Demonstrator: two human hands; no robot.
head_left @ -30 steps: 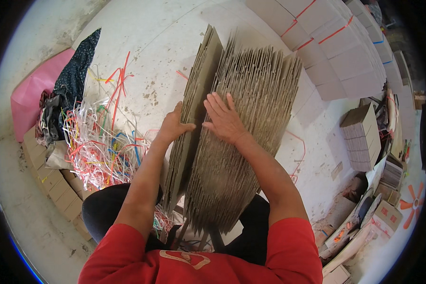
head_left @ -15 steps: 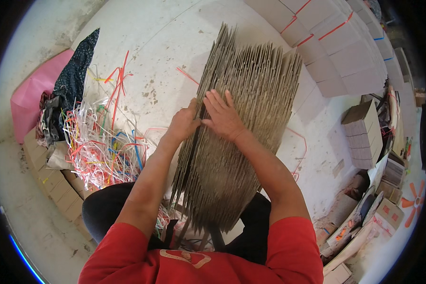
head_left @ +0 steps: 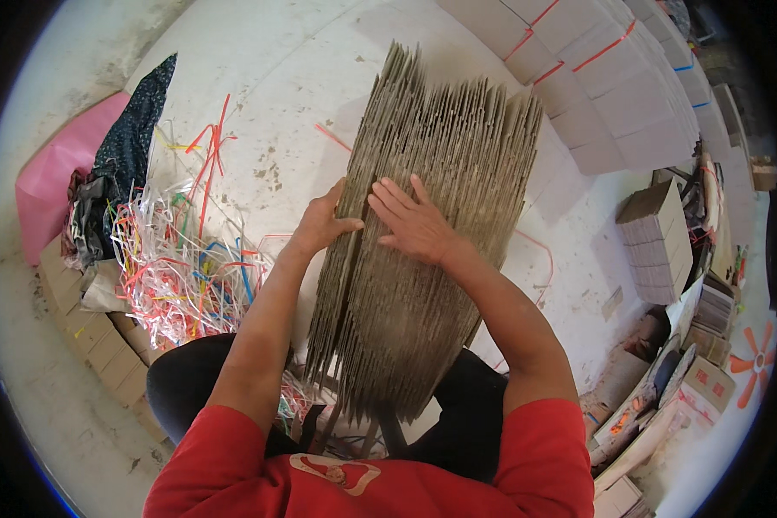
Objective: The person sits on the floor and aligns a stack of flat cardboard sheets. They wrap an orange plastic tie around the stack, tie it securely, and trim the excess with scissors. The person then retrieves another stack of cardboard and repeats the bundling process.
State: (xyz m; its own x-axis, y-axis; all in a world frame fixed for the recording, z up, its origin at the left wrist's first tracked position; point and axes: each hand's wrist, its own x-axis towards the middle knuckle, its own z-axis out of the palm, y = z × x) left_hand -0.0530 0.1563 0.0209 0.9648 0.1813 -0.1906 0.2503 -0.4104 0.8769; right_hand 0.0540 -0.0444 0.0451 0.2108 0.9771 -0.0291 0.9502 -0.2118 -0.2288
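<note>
A thick stack of thin brown cardboard sheets (head_left: 457, 198) stands on edge in front of me, its near end between my knees. A dark gap runs along its left part and sets off a narrower group of sheets. My left hand (head_left: 324, 223) rests against the left side of that group, thumb stretched over the upper edges and fingers along the outer face, partly hidden. Across the top edges right of the gap lies my right hand (head_left: 414, 226), open, its fingers spread and pointing up and left. The sheets at the far end rise unevenly.
To the left is a tangled heap of plastic strapping (head_left: 181, 276), beside a dark patterned cloth (head_left: 138, 129) and a pink sheet (head_left: 60, 173). Strapped cardboard stacks (head_left: 613, 95) stand at far right. A smaller cardboard bundle (head_left: 656, 242) and an orange fan (head_left: 754, 365) are nearer.
My left hand has slid slightly left and its thumb has come out of the gap. The left group of sheets looks wider. My right hand lies slightly lower on the stack.
</note>
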